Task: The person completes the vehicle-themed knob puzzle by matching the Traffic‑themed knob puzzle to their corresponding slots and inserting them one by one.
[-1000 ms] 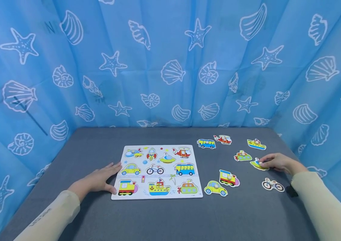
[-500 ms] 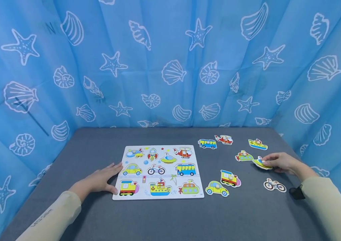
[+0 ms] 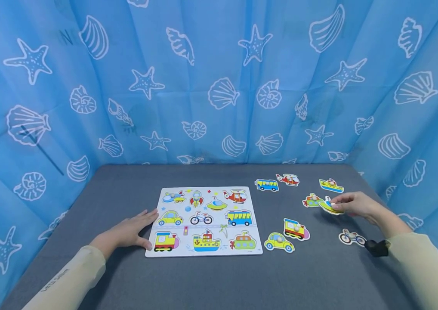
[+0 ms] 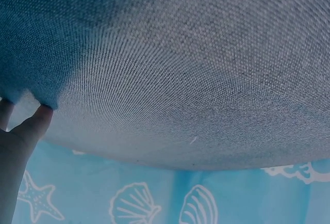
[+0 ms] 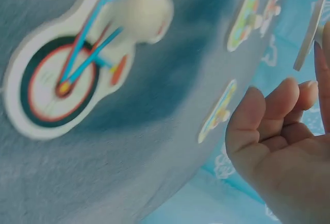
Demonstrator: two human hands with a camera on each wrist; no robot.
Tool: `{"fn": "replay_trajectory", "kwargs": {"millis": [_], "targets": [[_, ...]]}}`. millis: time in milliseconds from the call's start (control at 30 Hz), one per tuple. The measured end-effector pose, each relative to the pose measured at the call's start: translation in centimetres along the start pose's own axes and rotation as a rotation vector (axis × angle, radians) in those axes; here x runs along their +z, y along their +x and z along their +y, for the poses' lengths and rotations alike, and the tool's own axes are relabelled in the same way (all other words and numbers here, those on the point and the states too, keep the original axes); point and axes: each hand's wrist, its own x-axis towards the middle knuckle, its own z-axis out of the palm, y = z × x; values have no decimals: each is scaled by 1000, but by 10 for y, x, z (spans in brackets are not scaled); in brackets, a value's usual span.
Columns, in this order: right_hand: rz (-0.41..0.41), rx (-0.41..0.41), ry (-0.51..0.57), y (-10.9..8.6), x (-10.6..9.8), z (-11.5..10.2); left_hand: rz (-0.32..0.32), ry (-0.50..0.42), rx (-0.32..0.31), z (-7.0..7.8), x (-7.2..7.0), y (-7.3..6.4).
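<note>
Between the thumb and fingers of my right hand [image 3: 360, 206] is a yellow-green flying saucer puzzle piece [image 3: 325, 206], pinched at its knob. It is tilted and overlaps the submarine piece [image 3: 310, 200] in the head view. From the right wrist, the saucer piece [image 5: 312, 25] shows edge-on at the upper right, raised off the table, with the other fingers curled below it. My left hand [image 3: 126, 232] lies with spread fingers at the left edge of the white puzzle board [image 3: 184, 252]. In the left wrist view only a thumb and part of a finger [image 4: 40, 120] appear.
Right of the board lie a bus [image 3: 267, 185], a helicopter [image 3: 288, 179], a ship [image 3: 331, 185], a train [image 3: 295, 229], a car [image 3: 279, 242] and a bicycle piece [image 3: 351, 237]. A blue shell-print curtain [image 3: 219, 120] hangs behind the grey table [image 3: 219, 284].
My right hand has picked the flying saucer piece up off the table and moved it slightly left, over the submarine piece. My left hand stays at the board.
</note>
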Motion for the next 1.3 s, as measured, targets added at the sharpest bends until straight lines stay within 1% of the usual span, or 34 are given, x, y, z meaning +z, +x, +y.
{"fn": "replay_trajectory", "kwargs": {"millis": [200,700,1000,1133,1300], "targets": [[14,-36,0,-5,7,-13,-5,1,0,-1,1,1],[3,-111,-16,-13,24,-49,-3,10,-7,-2,2,2],[19,-133,-36,-11,33,-62,-4,12,0,-3,2,2],[9,-162,-41,-10,37,-65,-3,11,4,-4,2,2],[1,-170,-24,-8,43,-70,-4,4,-6,-4,2,3]]}}
